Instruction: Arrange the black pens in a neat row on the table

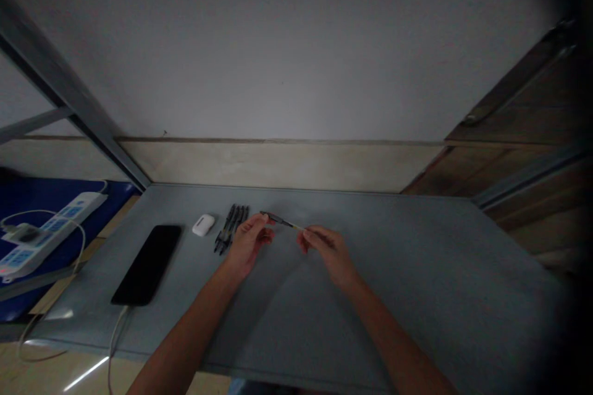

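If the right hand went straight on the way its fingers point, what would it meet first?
Probably the dark body of the pen, whose thin end the right hand pinches; the left hand, at the pen's other end, looks next in line. Depth is unclear from this single view.

on my remote feed i count one left hand [250, 237] and one right hand [327, 247], two in all. between them i make it one pen [281, 220]. on the one table [417, 284] i get what looks like four more pens [230, 228], packed too close for me to swear to it, plus one phone [147, 265] and one white case [203, 224]. off left i tally one power strip [55, 228] and one adapter [23, 233] plugged into it.
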The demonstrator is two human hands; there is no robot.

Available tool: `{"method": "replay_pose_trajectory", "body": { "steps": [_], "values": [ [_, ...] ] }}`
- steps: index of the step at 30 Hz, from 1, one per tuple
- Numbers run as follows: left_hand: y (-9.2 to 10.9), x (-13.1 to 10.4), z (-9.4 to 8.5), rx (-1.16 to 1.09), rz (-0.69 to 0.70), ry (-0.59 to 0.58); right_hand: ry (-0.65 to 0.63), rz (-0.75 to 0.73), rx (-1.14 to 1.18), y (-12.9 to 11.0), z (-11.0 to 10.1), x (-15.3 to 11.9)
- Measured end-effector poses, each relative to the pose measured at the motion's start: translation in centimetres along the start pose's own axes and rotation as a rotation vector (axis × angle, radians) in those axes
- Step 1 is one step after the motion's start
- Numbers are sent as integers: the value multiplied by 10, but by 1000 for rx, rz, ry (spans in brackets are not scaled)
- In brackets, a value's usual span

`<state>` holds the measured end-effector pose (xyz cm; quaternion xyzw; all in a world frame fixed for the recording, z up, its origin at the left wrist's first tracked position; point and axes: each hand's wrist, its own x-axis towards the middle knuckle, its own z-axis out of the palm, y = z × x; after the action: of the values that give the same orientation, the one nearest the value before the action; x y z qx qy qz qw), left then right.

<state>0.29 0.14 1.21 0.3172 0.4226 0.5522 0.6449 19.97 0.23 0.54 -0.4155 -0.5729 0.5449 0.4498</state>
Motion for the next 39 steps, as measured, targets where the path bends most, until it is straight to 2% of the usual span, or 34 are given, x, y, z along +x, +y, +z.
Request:
{"method": "replay_pose_trajectory", "body": {
  "steps": [3,5,7,9,14,16,19,21,23,28,33,39],
  "values": [
    [2,0,0,-54,35,22,-140,-4,-167,-1,8,-3],
    [1,1,0,6,95,37,-199,-78,-306,-1,13,-4],
    [-2,2,0,134,153,20,-212,-161,-410,2,18,-6],
    [-7,2,0,305,196,-18,-207,-176,-460,5,21,-6],
    [-20,1,1,696,288,-119,-251,-94,-472,9,22,-7],
    [-21,1,2,783,305,-115,-273,-69,-464,7,21,-7],
    [-17,0,0,977,328,39,-290,-46,-479,4,19,-7],
    [-12,0,-3,1207,339,191,-284,-46,-499,3,18,-7],
    [-8,0,-7,1442,329,283,-274,-47,-513,2,18,-8],
    [-5,-2,-9,1738,323,303,-274,-29,-524,2,18,-9],
    [-6,-6,-3,1837,348,308,-269,-41,-533,5,19,-8],
    [-1,-7,-5,1894,284,400,-273,-32,-542,4,19,-8]
  ]
}}
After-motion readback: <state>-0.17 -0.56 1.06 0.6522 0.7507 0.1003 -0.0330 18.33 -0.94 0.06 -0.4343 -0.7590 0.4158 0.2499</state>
